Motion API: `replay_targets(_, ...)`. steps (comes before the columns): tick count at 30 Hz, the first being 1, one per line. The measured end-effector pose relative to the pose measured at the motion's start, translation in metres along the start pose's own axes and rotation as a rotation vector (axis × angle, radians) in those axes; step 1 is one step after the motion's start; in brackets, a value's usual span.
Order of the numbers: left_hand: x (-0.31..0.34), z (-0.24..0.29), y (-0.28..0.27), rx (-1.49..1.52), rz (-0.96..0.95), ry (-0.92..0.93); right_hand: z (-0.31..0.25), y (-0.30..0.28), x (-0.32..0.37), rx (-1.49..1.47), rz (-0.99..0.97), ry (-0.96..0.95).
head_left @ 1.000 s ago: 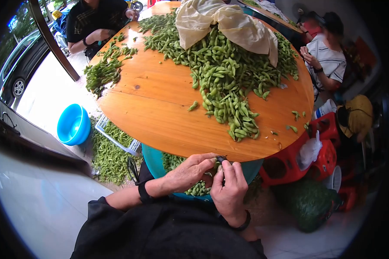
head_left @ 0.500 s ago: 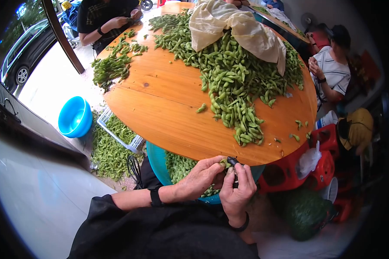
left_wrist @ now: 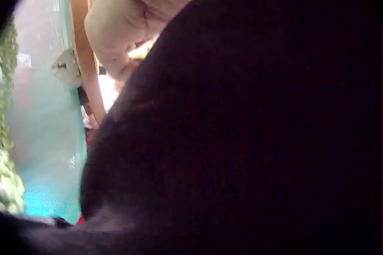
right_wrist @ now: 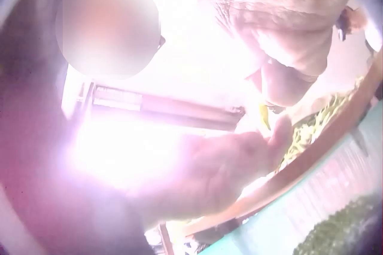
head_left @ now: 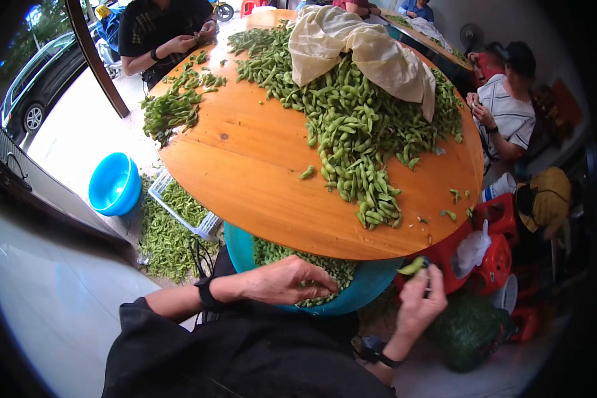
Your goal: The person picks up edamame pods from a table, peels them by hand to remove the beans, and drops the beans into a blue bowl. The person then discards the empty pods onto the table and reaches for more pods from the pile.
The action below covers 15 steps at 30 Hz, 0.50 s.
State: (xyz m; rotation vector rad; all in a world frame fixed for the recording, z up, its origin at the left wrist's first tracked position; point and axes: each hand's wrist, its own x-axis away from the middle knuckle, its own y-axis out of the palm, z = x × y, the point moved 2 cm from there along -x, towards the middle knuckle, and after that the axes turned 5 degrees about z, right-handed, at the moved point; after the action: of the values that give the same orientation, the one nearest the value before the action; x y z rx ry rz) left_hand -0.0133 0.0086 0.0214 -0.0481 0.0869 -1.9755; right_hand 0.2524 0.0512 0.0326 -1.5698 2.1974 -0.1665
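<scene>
In the head view my left hand (head_left: 288,280) hangs over the teal tub (head_left: 371,285), fingers loosely bent above shelled green beans (head_left: 278,251); nothing shows in its grip. My right hand (head_left: 419,306) is off to the right of the tub, pinching a green pod (head_left: 412,266) at its fingertips, beside a small dark piece. In the right wrist view a pod (right_wrist: 264,116) shows by the fingertips of my right hand (right_wrist: 278,46), with my left hand (right_wrist: 221,171) below it. Dark cloth covers much of the left wrist view, hiding part of my left hand (left_wrist: 137,16).
Heaped pods (head_left: 351,119) lie under a pale cloth (head_left: 331,40) on the wooden table (head_left: 245,172). At left are a blue basin (head_left: 115,184) and a white crate (head_left: 205,225) among pods on the floor. Red stools (head_left: 491,259) stand right; people sit around the tables.
My hands were together at the table edge and have parted: the left moved left and down over the tub, the right moved right and down with a pod.
</scene>
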Motion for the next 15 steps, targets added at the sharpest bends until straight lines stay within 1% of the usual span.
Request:
replay_targets(1,0.001,0.006,-0.009,-0.311,-0.057,0.127,0.019,-0.018,-0.011,0.059,0.089,0.047)
replay_targets(2,-0.001,0.014,-0.022,-0.380,0.081,0.203,0.034,-0.038,-0.023,0.310,0.126,-0.132)
replay_targets(3,-0.004,0.019,-0.038,-0.468,0.167,0.197,0.041,-0.049,-0.032,0.560,0.165,-0.312)
replay_targets(4,-0.010,0.026,-0.052,-0.546,0.293,0.176,0.033,-0.054,-0.034,0.653,0.152,-0.302)
replay_targets(5,-0.021,0.023,-0.068,-0.653,0.428,0.213,0.040,-0.060,-0.035,0.666,0.152,-0.224)
replay_targets(6,-0.031,0.021,-0.082,-0.743,0.529,0.287,0.035,-0.059,-0.034,0.648,0.141,-0.174)
replay_targets(7,-0.042,0.020,-0.095,-0.853,0.576,0.259,0.030,-0.058,-0.032,0.629,0.129,-0.123)
replay_targets(8,-0.053,0.009,-0.108,-0.929,0.628,0.241,0.032,-0.055,-0.031,0.622,0.130,-0.127)
replay_targets(9,-0.060,0.009,-0.115,-1.005,0.677,0.224,0.035,-0.050,-0.030,0.595,0.107,-0.185)
replay_targets(10,-0.065,0.008,-0.119,-1.008,0.678,0.229,0.038,-0.045,-0.029,0.569,0.083,-0.244)
replay_targets(12,-0.073,0.005,-0.122,-1.007,0.573,0.116,0.033,-0.033,-0.026,0.493,0.063,-0.288)
replay_targets(13,-0.075,0.000,-0.124,-1.010,0.573,0.119,0.026,-0.025,-0.024,0.461,0.053,-0.315)
replay_targets(15,-0.079,-0.012,-0.124,-1.049,0.586,0.230,0.009,-0.011,-0.019,0.391,-0.003,-0.360)
